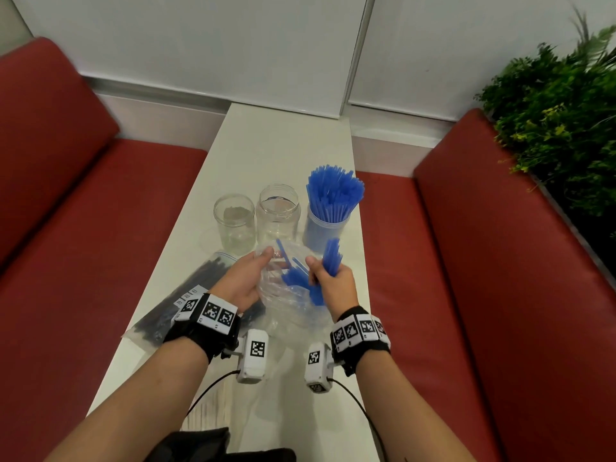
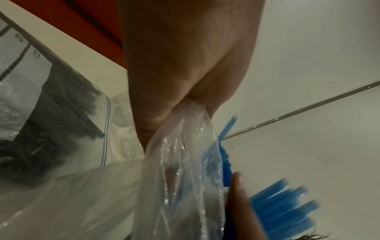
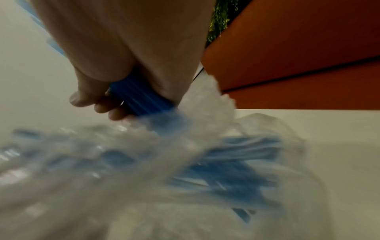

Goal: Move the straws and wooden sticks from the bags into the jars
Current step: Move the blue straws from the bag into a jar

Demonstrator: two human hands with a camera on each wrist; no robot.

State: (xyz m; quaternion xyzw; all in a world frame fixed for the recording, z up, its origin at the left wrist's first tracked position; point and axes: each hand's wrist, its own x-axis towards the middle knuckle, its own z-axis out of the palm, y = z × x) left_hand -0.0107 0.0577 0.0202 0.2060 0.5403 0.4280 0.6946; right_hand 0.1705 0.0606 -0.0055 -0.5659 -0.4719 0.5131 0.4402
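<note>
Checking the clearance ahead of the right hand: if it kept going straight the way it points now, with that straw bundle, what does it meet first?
Most likely the jar of blue straws. The right hand grips a bundle of blue straws whose tips aim up and away at that jar's near wall. Depth is unclear from the head view; the tips might pass above the rim into the standing straws.

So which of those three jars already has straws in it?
The rightmost jar, packed with upright blue straws. The middle jar and the left jar hold none.
</note>
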